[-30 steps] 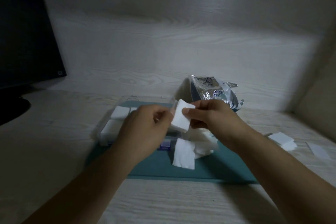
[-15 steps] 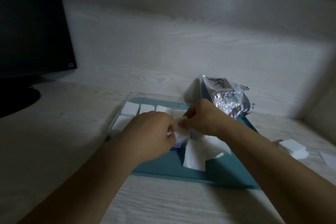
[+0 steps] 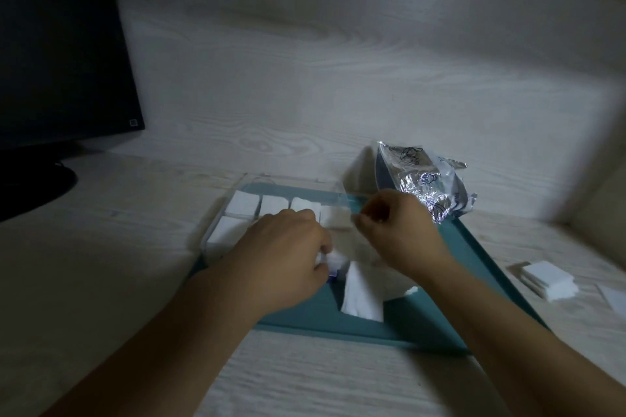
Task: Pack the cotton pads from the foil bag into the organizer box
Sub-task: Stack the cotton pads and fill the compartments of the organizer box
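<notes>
The clear organizer box (image 3: 216, 223) lies on a teal mat (image 3: 474, 284), and white cotton pads (image 3: 242, 203) fill several of its compartments. My left hand (image 3: 288, 250) rests over the box's near right part, its fingers closed on a small stack of cotton pads (image 3: 335, 259). My right hand (image 3: 396, 234) hovers at the box's right wall with thumb and fingers pinched together; what they grip is hidden. The crumpled foil bag (image 3: 423, 186) stands behind my right hand. A loose heap of pads (image 3: 362, 294) lies on the mat under my wrists.
A dark monitor (image 3: 61, 44) on its round base (image 3: 34, 183) fills the left. A short stack of pads (image 3: 548, 278) sits on the wooden desk to the right of the mat. A wood-grain wall rises close behind the bag.
Both hands have dropped from holding the pad stack up in the air down to the box. The stack is now in my left hand at the box. The camera has swung left.
</notes>
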